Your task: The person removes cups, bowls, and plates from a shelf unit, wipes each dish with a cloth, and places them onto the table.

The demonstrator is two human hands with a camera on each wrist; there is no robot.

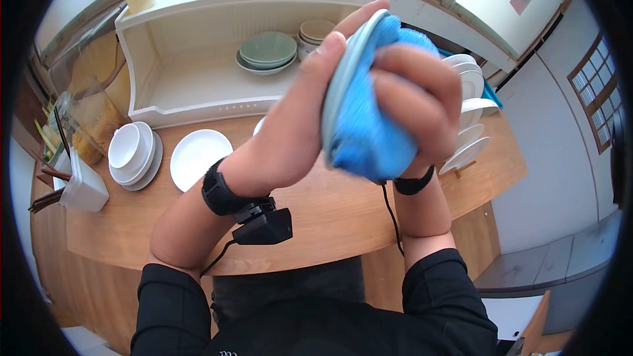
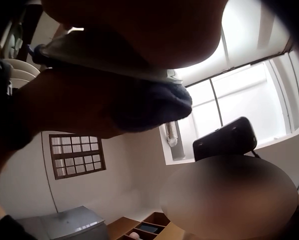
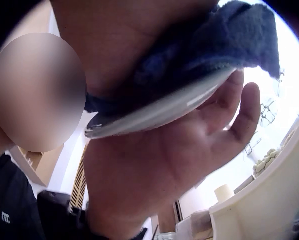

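A pale green plate (image 1: 343, 82) is held up on edge between the two hands, above the table. The left hand (image 1: 297, 112) supports its outer face from the left, palm against it and fingers at the rim. On the other face, the right hand (image 1: 422, 102) grips a bunched blue cloth (image 1: 369, 131) with curled fingers and presses it to the plate. In the right wrist view, the left hand (image 3: 164, 160) lies under the plate (image 3: 164, 112), with the dark-looking cloth (image 3: 239, 35) above it. The left wrist view shows the cloth (image 2: 154, 107) along the plate's edge.
White bowls and plates (image 1: 132, 151) are stacked at the left, beside a chopstick holder (image 1: 86, 184). A white plate (image 1: 200, 158) lies on the wooden table (image 1: 316, 217). Behind stands a white shelf (image 1: 191, 46) with green dishes (image 1: 267, 49) and jars. Plates (image 1: 469, 148) stand upright in a rack at the right.
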